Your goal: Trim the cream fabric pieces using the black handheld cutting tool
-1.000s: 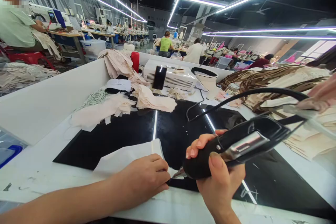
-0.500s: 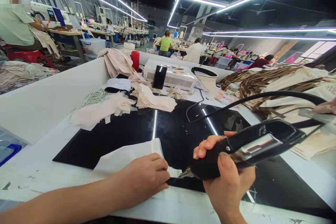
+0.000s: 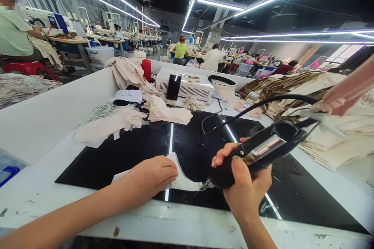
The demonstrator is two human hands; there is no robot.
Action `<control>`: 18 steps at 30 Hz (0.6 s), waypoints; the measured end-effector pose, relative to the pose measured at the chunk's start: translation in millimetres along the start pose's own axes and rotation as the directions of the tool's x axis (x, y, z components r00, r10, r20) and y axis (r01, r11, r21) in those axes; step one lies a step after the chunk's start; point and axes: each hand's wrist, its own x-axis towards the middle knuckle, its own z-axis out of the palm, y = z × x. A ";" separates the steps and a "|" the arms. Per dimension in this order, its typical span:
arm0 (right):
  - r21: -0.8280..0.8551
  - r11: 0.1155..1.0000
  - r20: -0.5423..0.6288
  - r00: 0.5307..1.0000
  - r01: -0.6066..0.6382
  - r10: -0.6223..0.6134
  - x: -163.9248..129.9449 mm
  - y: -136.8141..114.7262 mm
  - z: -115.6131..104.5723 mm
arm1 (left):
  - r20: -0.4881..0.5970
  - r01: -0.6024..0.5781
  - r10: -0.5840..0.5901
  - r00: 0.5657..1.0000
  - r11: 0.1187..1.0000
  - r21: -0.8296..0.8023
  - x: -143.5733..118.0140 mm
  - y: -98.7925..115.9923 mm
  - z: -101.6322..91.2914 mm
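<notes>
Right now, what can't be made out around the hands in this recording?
Head view: part of the white piece, hidden by the left hand.
Head view: part of the black tool, hidden by the right hand.
Head view: what the pinkish shape is, blurred and cut off by the right edge.

One black corded handheld tool [image 3: 264, 148], one white cloth piece [image 3: 187, 183], one black rectangular phone [image 3: 173, 87], one red cylinder [image 3: 146, 70], apparently two pale cloth stacks [image 3: 168, 111] on one glossy black sheet [image 3: 93, 171].
</notes>
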 end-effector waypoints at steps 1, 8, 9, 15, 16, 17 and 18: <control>-0.012 1.000 -0.001 1.000 0.001 -0.001 1.9 1.3 -1.6 | 0.018 0.005 -0.005 1.000 1.000 0.026 -0.5 -2.5 -1.8; 0.013 1.000 0.020 0.999 0.025 -0.025 16.4 10.6 1.9 | 0.124 0.080 -0.097 0.988 0.988 0.133 -16.1 8.1 -8.6; 0.026 0.999 0.029 0.999 0.026 -0.027 17.8 11.4 4.3 | 0.134 0.098 -0.115 0.984 0.986 0.132 -18.1 12.7 -10.4; 0.076 0.997 0.046 0.999 0.001 -0.004 19.3 12.7 17.0 | 0.167 0.176 -0.212 0.963 0.963 0.206 -10.8 30.5 -23.7; 0.076 0.997 0.049 0.999 -0.008 0.004 18.8 12.8 18.1 | 0.163 0.166 -0.207 0.965 0.958 0.233 -6.2 30.1 -25.1; 0.076 0.997 0.052 0.999 -0.014 0.010 18.2 12.8 18.9 | 0.157 0.139 -0.181 0.971 0.959 0.247 -0.9 28.6 -26.0; 0.075 0.997 0.055 0.998 -0.018 0.014 17.5 12.9 19.6 | 0.153 0.099 -0.139 0.978 0.965 0.244 4.5 26.2 -26.2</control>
